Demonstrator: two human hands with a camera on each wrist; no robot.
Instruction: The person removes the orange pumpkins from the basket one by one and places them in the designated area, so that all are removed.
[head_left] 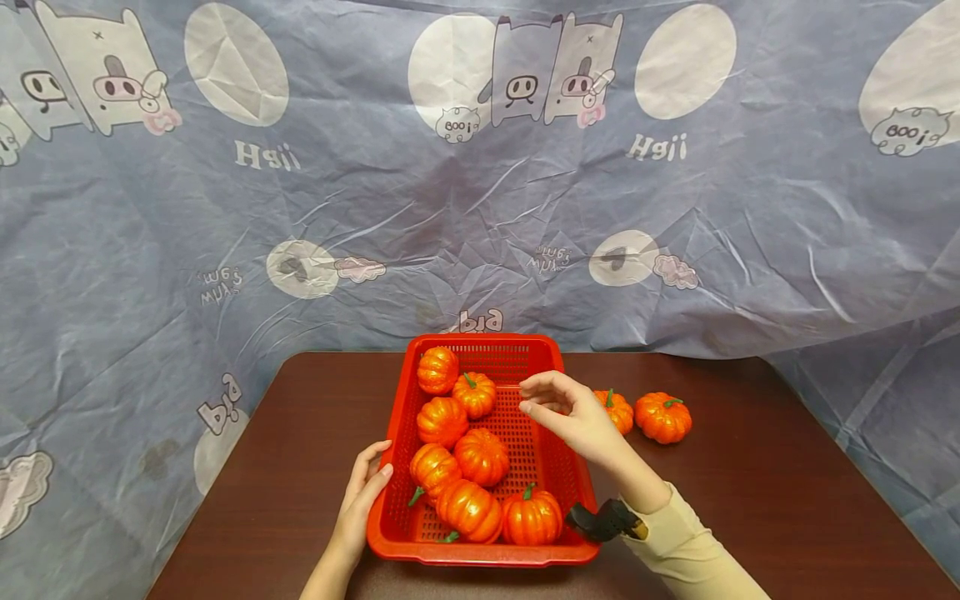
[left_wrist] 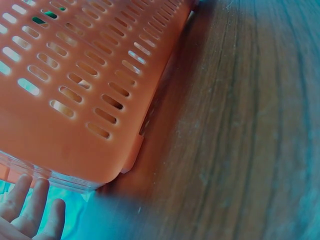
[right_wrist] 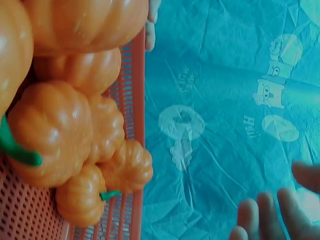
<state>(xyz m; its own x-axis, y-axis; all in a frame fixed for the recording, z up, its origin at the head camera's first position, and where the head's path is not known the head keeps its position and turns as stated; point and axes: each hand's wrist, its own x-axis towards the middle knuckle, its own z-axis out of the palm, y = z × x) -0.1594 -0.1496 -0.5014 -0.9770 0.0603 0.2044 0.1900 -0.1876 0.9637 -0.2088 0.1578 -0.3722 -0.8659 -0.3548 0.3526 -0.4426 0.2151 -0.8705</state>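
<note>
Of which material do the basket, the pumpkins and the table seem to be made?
The basket: probably moulded plastic, smooth and red, with regular slots. The pumpkins: perhaps coated foam or plastic, glossy; highlights show the shine. The table: wood or wood-look laminate, brown; grain streaks show.

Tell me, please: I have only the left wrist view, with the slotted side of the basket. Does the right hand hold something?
Observer: No. In the head view, the right hand holds nothing.
Operator: Thank you. And what is lying inside?
Observer: Seven orange pumpkins lie in the red basket.
Operator: Do you see also some that are outside of it?
Observer: Yes, two more pumpkins are on the table, to the right of the basket.
</note>
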